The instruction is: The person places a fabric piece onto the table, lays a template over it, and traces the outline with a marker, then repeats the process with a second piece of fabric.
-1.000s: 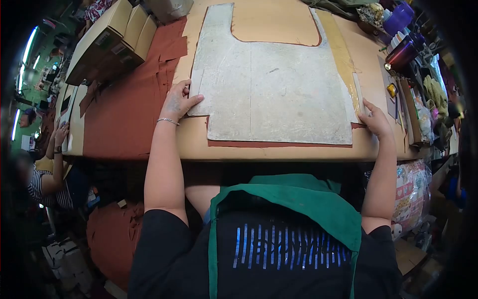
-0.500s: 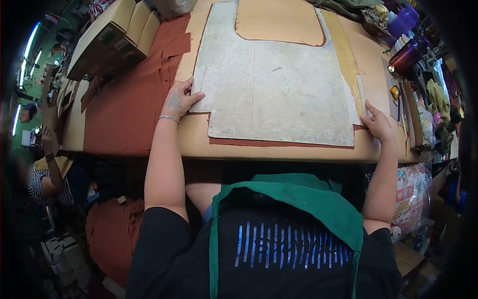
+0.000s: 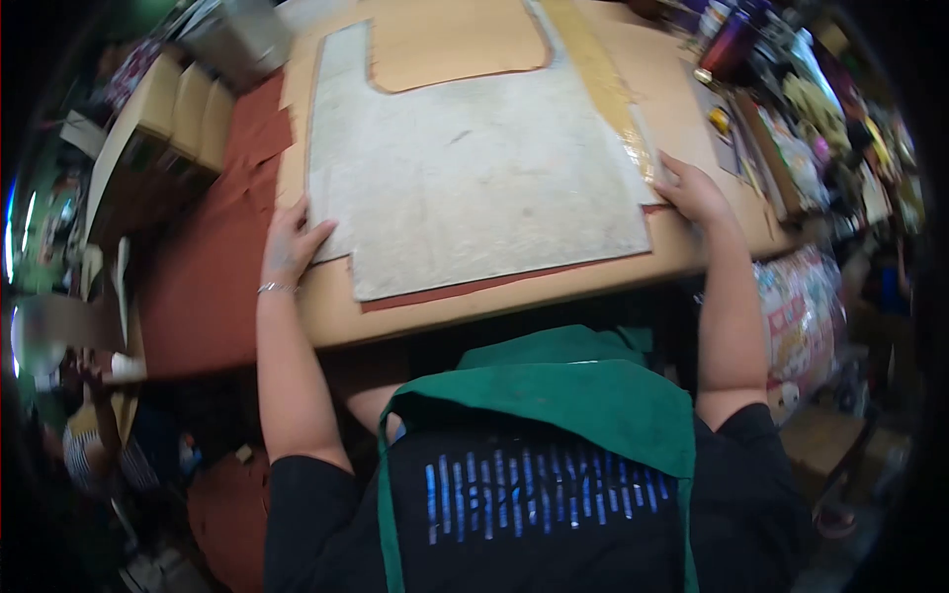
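A large grey pattern board [image 3: 494, 188] with a U-shaped cut-out at its far side lies flat on the table in front of me. My left hand [image 3: 294, 240] grips its left edge near the front corner, thumb on top and fingertips partly hidden. At the opposite edge, my right hand [image 3: 697, 190] holds the board's side by a strip of shiny yellow tape [image 3: 603, 84]. Reddish-brown sheet material [image 3: 425, 296] shows as a thin border from under the board's front edge.
More reddish-brown sheets [image 3: 203, 257] cover the table's left side, beside cardboard boxes [image 3: 148, 138]. Tools, a dark bottle [image 3: 727, 49] and a long tray [image 3: 766, 148] crowd the right side. A plastic-wrapped bundle [image 3: 806, 316] stands below the right end. Another person [image 3: 94, 435] is at far left.
The camera view has turned, so the table and board appear tilted and shifted left. Both hands stay at the same places on the board's edges.
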The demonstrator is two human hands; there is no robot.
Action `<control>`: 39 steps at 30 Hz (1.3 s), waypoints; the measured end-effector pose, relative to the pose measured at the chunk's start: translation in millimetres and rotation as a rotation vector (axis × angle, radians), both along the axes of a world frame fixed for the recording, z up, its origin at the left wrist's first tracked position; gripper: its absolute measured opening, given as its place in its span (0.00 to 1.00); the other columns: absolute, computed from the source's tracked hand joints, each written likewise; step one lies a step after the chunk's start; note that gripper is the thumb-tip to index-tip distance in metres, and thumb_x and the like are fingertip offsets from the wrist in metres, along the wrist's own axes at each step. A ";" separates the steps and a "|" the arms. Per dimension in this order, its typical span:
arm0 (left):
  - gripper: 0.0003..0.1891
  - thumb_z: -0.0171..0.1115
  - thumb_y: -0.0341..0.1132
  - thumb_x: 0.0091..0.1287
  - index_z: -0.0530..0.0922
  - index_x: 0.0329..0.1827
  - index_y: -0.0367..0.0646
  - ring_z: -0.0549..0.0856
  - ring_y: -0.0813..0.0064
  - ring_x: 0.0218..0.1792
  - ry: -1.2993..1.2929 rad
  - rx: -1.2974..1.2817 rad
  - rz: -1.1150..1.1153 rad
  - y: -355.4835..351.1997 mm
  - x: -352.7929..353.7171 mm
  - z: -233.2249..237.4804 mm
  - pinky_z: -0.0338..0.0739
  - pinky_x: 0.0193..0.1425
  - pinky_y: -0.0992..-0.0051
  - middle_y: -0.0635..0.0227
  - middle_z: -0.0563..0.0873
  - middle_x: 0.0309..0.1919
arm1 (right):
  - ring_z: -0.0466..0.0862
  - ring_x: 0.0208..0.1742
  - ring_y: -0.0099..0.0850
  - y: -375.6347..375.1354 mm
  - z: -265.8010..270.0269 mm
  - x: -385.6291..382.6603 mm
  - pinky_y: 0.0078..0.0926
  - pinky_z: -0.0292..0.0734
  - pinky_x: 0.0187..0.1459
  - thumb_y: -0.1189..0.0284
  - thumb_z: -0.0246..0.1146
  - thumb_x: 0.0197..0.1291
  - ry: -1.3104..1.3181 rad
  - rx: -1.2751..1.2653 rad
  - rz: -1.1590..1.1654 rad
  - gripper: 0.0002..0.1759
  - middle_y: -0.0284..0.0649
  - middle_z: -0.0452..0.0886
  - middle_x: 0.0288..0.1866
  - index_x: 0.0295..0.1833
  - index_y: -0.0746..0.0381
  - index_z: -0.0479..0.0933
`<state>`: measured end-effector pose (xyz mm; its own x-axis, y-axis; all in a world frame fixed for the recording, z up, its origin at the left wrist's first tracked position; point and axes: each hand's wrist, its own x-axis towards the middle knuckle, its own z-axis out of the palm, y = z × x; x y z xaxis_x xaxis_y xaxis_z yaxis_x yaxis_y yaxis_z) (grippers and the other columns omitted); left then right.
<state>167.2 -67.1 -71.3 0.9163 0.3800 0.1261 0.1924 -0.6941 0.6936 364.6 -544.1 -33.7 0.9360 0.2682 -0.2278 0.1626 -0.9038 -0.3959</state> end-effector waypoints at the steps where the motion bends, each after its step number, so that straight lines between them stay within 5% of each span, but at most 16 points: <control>1: 0.31 0.70 0.35 0.47 0.71 0.56 0.39 0.75 0.69 0.37 0.043 0.043 -0.002 8.6 0.4 -7.3 0.70 0.46 0.74 0.59 0.73 0.36 | 0.79 0.43 0.37 -3.7 -6.0 2.9 0.28 0.71 0.47 0.66 0.63 0.52 -0.045 -0.007 0.017 0.31 0.51 0.78 0.45 0.63 0.56 0.63; 5: 0.32 0.69 0.38 0.48 0.70 0.58 0.41 0.73 0.72 0.37 0.166 0.095 0.033 -6.7 0.5 13.9 0.70 0.47 0.76 0.63 0.71 0.34 | 0.79 0.46 0.38 -6.0 -12.7 7.4 0.27 0.70 0.49 0.65 0.64 0.51 -0.041 -0.019 0.013 0.32 0.51 0.76 0.49 0.63 0.57 0.63; 14: 0.35 0.70 0.41 0.47 0.69 0.60 0.42 0.72 0.74 0.37 0.149 0.062 0.028 3.2 -0.3 5.2 0.70 0.46 0.76 0.66 0.70 0.33 | 0.79 0.40 0.36 -4.5 -7.6 2.3 0.27 0.72 0.44 0.65 0.65 0.49 -0.018 0.044 -0.025 0.35 0.50 0.79 0.41 0.64 0.55 0.63; 20: 0.37 0.69 0.40 0.47 0.65 0.62 0.42 0.73 0.71 0.37 0.086 0.074 0.046 -7.5 -0.4 17.3 0.71 0.45 0.74 0.63 0.71 0.34 | 0.79 0.34 0.34 -11.6 -14.9 -1.5 0.27 0.73 0.37 0.66 0.65 0.49 -0.170 0.112 -0.046 0.25 0.47 0.79 0.35 0.54 0.60 0.69; 22: 0.36 0.68 0.43 0.49 0.65 0.61 0.40 0.72 0.63 0.45 0.036 0.261 0.015 9.7 -0.9 11.2 0.68 0.52 0.68 0.56 0.72 0.43 | 0.80 0.30 0.31 -6.7 10.7 -15.6 0.24 0.74 0.30 0.67 0.65 0.48 0.034 0.346 -0.226 0.25 0.44 0.79 0.34 0.50 0.65 0.68; 24: 0.35 0.67 0.45 0.50 0.67 0.60 0.40 0.70 0.59 0.50 0.024 0.407 0.027 8.8 -3.6 12.4 0.66 0.56 0.66 0.53 0.72 0.48 | 0.76 0.23 0.23 -33.7 -25.4 0.5 0.15 0.70 0.24 0.70 0.64 0.50 0.113 0.793 -0.304 0.24 0.39 0.78 0.30 0.52 0.68 0.67; 27: 0.34 0.65 0.48 0.50 0.68 0.60 0.44 0.64 0.57 0.59 0.068 0.386 -0.012 8.3 -9.7 13.1 0.59 0.62 0.63 0.56 0.69 0.56 | 0.78 0.29 0.26 -50.1 -22.1 -9.5 0.14 0.71 0.26 0.73 0.58 0.55 0.220 1.265 -0.517 0.20 0.40 0.79 0.33 0.53 0.68 0.66; 30: 0.34 0.64 0.50 0.50 0.68 0.60 0.48 0.61 0.58 0.62 0.121 0.392 0.004 4.1 -13.6 7.6 0.57 0.63 0.62 0.59 0.67 0.59 | 0.79 0.40 0.26 -46.2 -21.4 -29.1 0.13 0.72 0.29 0.73 0.50 0.61 0.401 1.702 -0.473 0.16 0.39 0.78 0.41 0.54 0.66 0.66; 31: 0.34 0.64 0.51 0.50 0.68 0.60 0.49 0.60 0.58 0.63 0.144 0.390 0.023 3.1 -15.1 7.5 0.57 0.64 0.61 0.60 0.66 0.60 | 0.77 0.46 0.28 -33.6 -19.6 -38.7 0.13 0.73 0.35 0.71 0.49 0.63 0.418 1.683 -0.374 0.14 0.40 0.78 0.46 0.53 0.65 0.68; 34: 0.34 0.63 0.52 0.49 0.68 0.60 0.51 0.59 0.59 0.64 0.139 0.357 -0.003 6.5 -14.8 10.3 0.56 0.64 0.59 0.60 0.65 0.61 | 0.78 0.41 0.25 15.7 -0.4 -75.4 0.11 0.69 0.35 0.69 0.52 0.63 0.520 1.541 -0.430 0.14 0.41 0.79 0.41 0.50 0.64 0.70; 39: 0.34 0.63 0.53 0.50 0.68 0.60 0.47 0.60 0.58 0.63 0.164 0.460 0.027 3.5 -15.1 10.2 0.59 0.63 0.62 0.59 0.65 0.61 | 0.66 0.25 0.14 51.4 -3.4 -90.5 0.10 0.59 0.25 0.67 0.57 0.60 0.459 1.224 -0.092 0.11 0.26 0.71 0.27 0.41 0.63 0.76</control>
